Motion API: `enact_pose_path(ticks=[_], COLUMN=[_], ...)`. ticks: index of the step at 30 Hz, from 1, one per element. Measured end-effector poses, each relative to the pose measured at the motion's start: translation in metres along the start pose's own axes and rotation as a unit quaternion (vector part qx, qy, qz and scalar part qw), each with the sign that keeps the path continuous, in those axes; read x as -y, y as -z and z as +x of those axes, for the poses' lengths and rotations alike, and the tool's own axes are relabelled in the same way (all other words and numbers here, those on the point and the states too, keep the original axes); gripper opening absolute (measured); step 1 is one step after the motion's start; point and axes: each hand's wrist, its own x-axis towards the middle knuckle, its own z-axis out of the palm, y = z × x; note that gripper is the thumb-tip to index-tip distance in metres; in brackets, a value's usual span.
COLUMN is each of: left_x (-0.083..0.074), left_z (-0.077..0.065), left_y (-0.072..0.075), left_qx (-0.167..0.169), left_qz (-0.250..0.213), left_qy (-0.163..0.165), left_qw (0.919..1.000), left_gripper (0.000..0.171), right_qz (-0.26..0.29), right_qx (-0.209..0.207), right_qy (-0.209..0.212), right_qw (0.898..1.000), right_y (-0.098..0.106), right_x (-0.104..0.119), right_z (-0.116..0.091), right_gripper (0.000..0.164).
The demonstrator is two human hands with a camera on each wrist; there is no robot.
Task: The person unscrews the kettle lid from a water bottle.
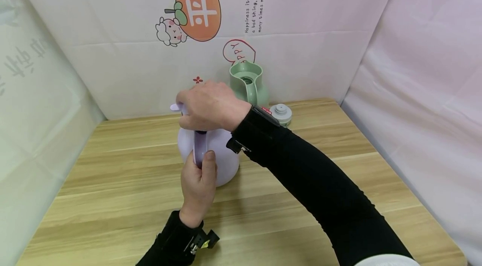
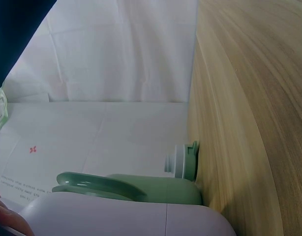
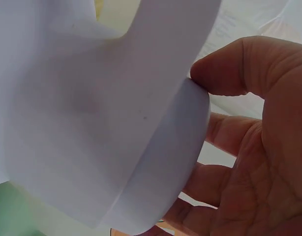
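A lavender thermos jug [image 1: 225, 159] stands on the wooden table, its handle [image 1: 200, 144] facing the person. My left hand [image 1: 198, 184] holds that handle low down, thumb along its side. Over the top of the jug, my right hand [image 1: 211, 107] grips the lid, hiding most of it in the head view; a lavender tab [image 1: 175, 107] pokes out at the left. The right wrist view shows the thumb and fingers of the right hand [image 3: 274, 132] curled round the rim of the lavender lid [image 3: 178, 147], which sits on the jug's neck.
Behind the lavender jug stands a green jug [image 1: 246, 84] with its mouth uncovered. A grey-and-green lid [image 1: 280, 114] lies on the table to its right. The wooden table [image 1: 124, 182] ends at printed white cloth [image 1: 132, 73] at the back and sides.
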Motion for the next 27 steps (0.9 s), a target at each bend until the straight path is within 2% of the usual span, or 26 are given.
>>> enact_pose_path(ticks=[7,17,27], left_x=[0.001,0.001,0.002], left_z=[0.000,0.000,-0.001], left_y=[0.000,0.000,0.000], left_qx=[0.001,-0.008,-0.006], left_qz=[0.002,0.017,0.006], left_qy=[0.001,0.002,0.005], left_qw=[1.0000,0.9998,1.0000], left_gripper=[0.033,0.033,0.033], right_qz=[0.004,0.009,0.025], right_qx=[0.012,0.008,0.013], right_qy=[0.010,0.035,0.065], right_qw=[1.000,0.999,0.997], right_y=[0.001,0.003,0.005], right_x=[0.000,-0.002,-0.006], right_z=[-0.002,-0.011,-0.016], right_gripper=[0.038,0.036,0.039])
